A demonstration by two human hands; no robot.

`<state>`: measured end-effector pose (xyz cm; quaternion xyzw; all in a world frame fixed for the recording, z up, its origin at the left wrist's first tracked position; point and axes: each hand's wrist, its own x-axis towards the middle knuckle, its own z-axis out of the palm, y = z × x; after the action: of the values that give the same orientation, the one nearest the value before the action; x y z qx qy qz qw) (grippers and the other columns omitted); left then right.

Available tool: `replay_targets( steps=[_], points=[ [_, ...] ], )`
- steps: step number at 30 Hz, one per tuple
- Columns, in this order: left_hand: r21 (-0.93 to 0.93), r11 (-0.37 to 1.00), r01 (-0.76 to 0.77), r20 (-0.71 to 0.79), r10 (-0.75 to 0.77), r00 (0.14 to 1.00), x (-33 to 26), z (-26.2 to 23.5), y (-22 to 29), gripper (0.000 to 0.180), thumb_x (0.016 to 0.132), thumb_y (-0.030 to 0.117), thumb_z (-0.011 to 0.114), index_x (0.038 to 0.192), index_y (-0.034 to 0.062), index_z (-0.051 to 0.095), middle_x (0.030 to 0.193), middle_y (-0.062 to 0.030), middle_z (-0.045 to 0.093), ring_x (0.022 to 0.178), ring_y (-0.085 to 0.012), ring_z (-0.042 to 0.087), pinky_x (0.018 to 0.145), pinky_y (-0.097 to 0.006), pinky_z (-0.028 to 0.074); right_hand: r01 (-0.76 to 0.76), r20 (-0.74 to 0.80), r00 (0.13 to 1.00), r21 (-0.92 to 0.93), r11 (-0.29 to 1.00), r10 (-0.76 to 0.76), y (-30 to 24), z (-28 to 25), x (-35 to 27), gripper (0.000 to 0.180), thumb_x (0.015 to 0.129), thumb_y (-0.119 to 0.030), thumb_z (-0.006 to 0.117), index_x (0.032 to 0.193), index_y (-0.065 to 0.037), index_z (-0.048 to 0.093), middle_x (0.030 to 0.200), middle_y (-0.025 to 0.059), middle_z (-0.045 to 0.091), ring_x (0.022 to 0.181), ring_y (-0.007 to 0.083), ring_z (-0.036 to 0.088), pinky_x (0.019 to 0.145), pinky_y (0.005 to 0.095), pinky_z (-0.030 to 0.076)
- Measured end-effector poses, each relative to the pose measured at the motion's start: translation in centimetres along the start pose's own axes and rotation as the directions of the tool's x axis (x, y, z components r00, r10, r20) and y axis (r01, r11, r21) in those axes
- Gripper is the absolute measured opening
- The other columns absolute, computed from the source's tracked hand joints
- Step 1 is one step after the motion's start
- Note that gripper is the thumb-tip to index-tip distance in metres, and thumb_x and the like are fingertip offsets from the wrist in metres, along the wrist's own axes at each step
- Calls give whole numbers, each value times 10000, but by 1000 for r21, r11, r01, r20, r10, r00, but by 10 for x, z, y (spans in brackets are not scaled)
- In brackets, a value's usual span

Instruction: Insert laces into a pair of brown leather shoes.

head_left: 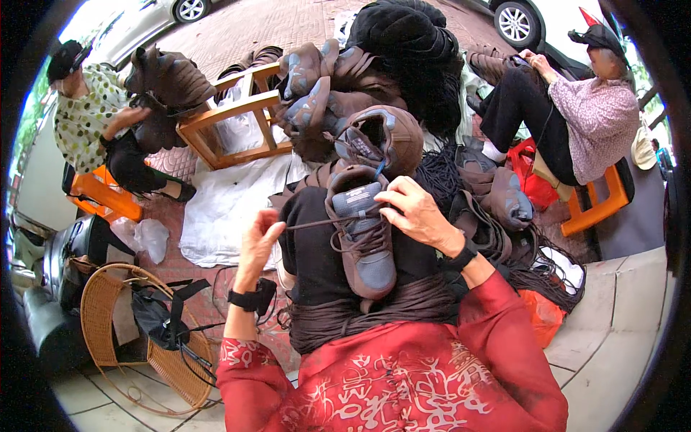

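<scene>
A brown and grey-blue lace-up shoe (371, 270) rests on my black-clad lap, its toe pointing toward me. The dark brown shoelace (317, 224) is threaded through its lower eyelets, and one length stretches out to the left. My left hand (259, 241), slightly blurred, pinches that length, pulled nearly straight. At the upper right of the shoe opening, my right hand (421, 214) is closed, thumb and fingers pinching by the eyelet edge; the fingers partly hide what they grip, apparently lace. A bundle of brown laces (367, 327) lies across my lap.
Beyond my knees are piled shoes (338, 86) and a big black bundle (407, 36). A wooden stool (252, 108) lies on white cloth (227, 216). Two people sit on orange stools, left (90, 122) and right (590, 122). A wicker chair (104, 309) stands at lower left.
</scene>
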<state>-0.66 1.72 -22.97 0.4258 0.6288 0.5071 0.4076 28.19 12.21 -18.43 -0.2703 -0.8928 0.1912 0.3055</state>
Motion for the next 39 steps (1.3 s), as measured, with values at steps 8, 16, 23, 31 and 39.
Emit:
replay_targets(
  steps=[8, 16, 23, 31, 39],
  points=[
    [380, 594, -709, 450, 550, 703, 27, 72, 24, 135, 781, 137, 588, 835, 14, 574, 1076, -146, 507, 1074, -312, 444, 911, -371, 344, 164, 27, 984, -493, 854, -174, -10, 4, 10, 120, 629, -144, 609, 667, -106, 502, 724, 46, 466, 702, 209, 482, 583, 326, 375],
    [259, 761, -595, 396, 479, 784, 21, 72, 19, 141, 827, 128, 540, 780, -5, 536, 1101, -151, 518, 1071, -306, 455, 916, -358, 354, -238, -200, 966, -426, 873, 166, 26, -32, -14, 193, 659, -108, 646, 813, -78, 534, 828, 65, 494, 838, 246, 485, 694, 370, 410],
    [254, 763, -595, 414, 470, 780, 20, 68, 18, 148, 815, 133, 558, 763, -4, 533, 1103, -155, 521, 1084, -314, 455, 925, -366, 350, 143, -10, 988, -267, 953, -151, -5, -4, 10, 264, 676, -183, 657, 895, -57, 581, 1087, 131, 481, 1067, 298, 439, 881, 398, 376],
    [331, 664, -670, 393, 549, 738, 9, 67, 20, 164, 717, 117, 663, 725, 11, 538, 1070, -148, 525, 1065, -332, 458, 904, -395, 358, 61, 77, 995, -49, 997, -57, 19, 2, -1, 172, 706, -220, 645, 722, -56, 593, 964, 54, 557, 956, 251, 487, 845, 353, 405],
    [519, 456, -723, 368, 645, 670, -3, 81, 45, 137, 674, 61, 665, 761, 24, 567, 1022, -116, 512, 1011, -309, 459, 838, -382, 396, 92, -96, 991, -13, 996, -93, -1, -4, 3, 117, 724, -123, 643, 743, -15, 602, 1003, 113, 550, 915, 263, 522, 806, 345, 428]
  ],
)
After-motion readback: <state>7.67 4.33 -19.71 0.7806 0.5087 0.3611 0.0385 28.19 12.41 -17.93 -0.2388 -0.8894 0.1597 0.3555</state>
